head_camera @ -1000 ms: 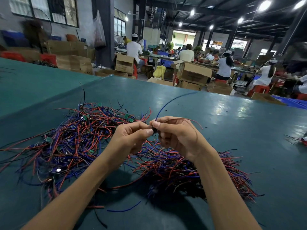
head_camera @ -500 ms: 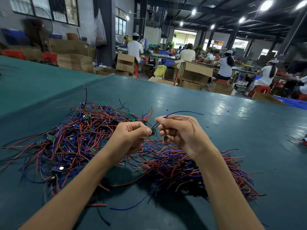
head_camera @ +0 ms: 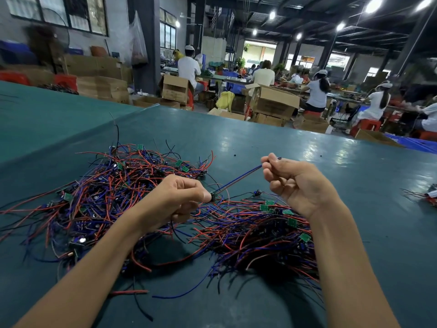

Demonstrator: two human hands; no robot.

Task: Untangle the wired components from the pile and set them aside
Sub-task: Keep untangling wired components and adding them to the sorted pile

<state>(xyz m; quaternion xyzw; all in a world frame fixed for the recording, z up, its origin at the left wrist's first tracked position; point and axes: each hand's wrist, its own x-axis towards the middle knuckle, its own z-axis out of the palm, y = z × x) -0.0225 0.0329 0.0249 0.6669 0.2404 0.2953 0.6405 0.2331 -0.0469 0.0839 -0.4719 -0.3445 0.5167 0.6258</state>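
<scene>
Two bare hands work above a green tabletop (head_camera: 307, 162) strewn with a tangled pile of wired components (head_camera: 106, 197) — red, blue and black leads with small green circuit boards (head_camera: 264, 207) scattered among them. The pile spreads in two lobes: a broad, loose mass at the left and a denser clump at the near right, partly under the right forearm. The left hand (head_camera: 179, 197) sits over the gap between the two lobes, its grip closed in a pinch of thumb and forefinger on a small dark component (head_camera: 213, 196) at the low end of a wire pair (head_camera: 238, 179). That pair, one lead blue and the other seemingly reddish — motion blur makes the colour hard to call — runs taut up and to the right to the right hand (head_camera: 298, 185). The right hand's grip pinches the far end of the pair between thumb and fingertips, with the remaining fingers curled in toward the palm. It is raised clear of the heap, higher and farther than the left hand. On the near side, a loose blue wire (head_camera: 189, 291) and a short red wire (head_camera: 130, 292) lie on the tabletop just outside the heap. At the far right edge a small separate bunch of wires (head_camera: 425, 195) rests well apart from the pile. Beyond the tabletop's far edge stand open cardboard boxes (head_camera: 274, 102) and red stools (head_camera: 369, 125), with seated workers (head_camera: 316, 91) in pale tops, most with their backs turned.
</scene>
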